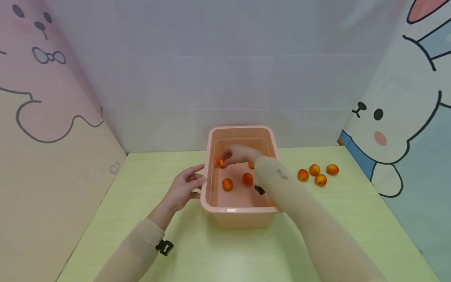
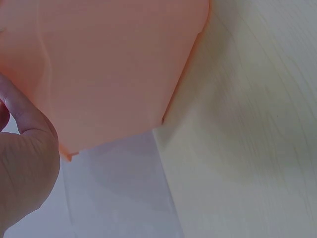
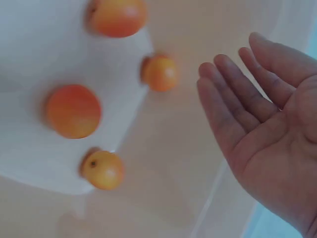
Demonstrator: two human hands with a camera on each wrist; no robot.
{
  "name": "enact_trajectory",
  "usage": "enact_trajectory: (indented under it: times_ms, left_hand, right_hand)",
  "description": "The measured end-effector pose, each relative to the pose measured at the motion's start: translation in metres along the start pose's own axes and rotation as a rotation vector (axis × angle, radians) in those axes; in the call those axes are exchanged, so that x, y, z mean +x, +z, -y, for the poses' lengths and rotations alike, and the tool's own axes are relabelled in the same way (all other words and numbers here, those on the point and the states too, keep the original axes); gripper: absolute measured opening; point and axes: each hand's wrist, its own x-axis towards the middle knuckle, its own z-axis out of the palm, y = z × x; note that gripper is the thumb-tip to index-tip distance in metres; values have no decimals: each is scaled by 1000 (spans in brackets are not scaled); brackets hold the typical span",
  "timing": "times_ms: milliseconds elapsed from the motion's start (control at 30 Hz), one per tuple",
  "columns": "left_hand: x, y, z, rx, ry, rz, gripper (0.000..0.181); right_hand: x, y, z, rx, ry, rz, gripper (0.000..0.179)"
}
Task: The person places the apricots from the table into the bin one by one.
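A pink plastic basin (image 1: 239, 220) stands on the table with several small orange-red, kumquat-like fruits on its floor. My left hand (image 1: 184, 186) is at the basin's left side, relaxed fingers touching its outer wall just under the rim; in the left wrist view only part of that hand (image 2: 29, 158) shows. Inside the basin, my right hand (image 1: 239, 154) hovers near the left wall, close over one fruit (image 1: 222, 163). The right wrist view shows its palm (image 3: 277, 129) bare, fingers loosely extended and apart from a yellow-orange fruit (image 3: 161, 73).
More of the same fruits (image 1: 314, 169) lie grouped on the light green table (image 1: 169, 262), right of the basin. A pale cloth wall (image 1: 225, 78) rises behind. Cartoon-printed panels (image 1: 394, 129) flank both sides. My right forearm crosses the basin's right rim.
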Motion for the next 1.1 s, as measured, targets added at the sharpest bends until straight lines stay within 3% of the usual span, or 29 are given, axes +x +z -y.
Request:
enact_trajectory:
  times_ms: [133, 333, 700, 933, 1100]
  left_hand:
    - [0, 0, 0, -5, -11, -9, 56]
    - [-1, 1, -1, -11, -10, -12, 56]
    - [-1, 0, 0, -64, 10, 1, 56]
    - [-1, 1, -1, -59, 1, -1, 57]
    - [-1, 1, -1, -57, 4, 4, 58]
  right_hand:
    - [-9, -9, 8, 12, -76, -5, 23]
    - [-35, -23, 25, 67, -94, -69, 31]
    - [-79, -55, 51, -68, -280, -188, 35]
    - [-114, -60, 51, -6, -346, -193, 37]
    - [-138, -60, 44, -47, -375, -245, 41]
